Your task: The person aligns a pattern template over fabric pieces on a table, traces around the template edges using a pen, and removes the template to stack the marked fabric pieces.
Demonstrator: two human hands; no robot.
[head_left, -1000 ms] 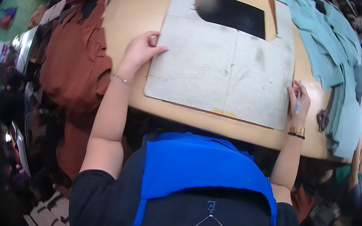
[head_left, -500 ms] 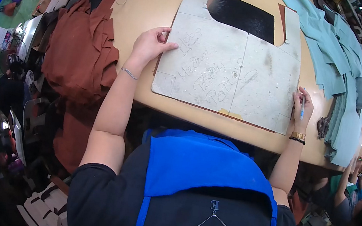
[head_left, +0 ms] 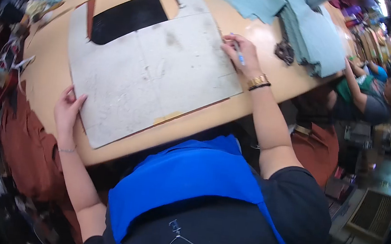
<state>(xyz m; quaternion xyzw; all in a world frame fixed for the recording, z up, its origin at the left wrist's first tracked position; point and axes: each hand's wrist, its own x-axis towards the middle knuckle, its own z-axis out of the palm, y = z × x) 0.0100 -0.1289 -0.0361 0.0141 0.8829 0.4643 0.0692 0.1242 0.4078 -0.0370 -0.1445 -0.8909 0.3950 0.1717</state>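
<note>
A pale grey pattern board [head_left: 128, 80] with a wide cut-out at its far side lies on the table, handwriting and stains on its face. Brown leather [head_left: 90, 18] shows under its edges, and a black piece [head_left: 130, 18] fills part of the cut-out. My left hand [head_left: 68, 112] is at the board's left edge, thumb over the top face and fingers beside the edge, closed on it. At the right edge, my right hand [head_left: 242, 55] has its fingers closed around a slim white-and-blue pen [head_left: 240, 57]; its fingertips touch the board's edge.
Brown leather [head_left: 28, 151] hangs over the table's left end. Pale green leather pieces [head_left: 307, 33] are heaped at the right, near a dark crumpled thing [head_left: 284, 52]. Another person [head_left: 362, 95] sits at the far right. The wooden table [head_left: 277, 83] ends in front of my apron.
The view has turned and shifted, so the board appears tilted and further left. My left hand has slid down the board's left edge towards the near corner. My right hand still holds the pen.
</note>
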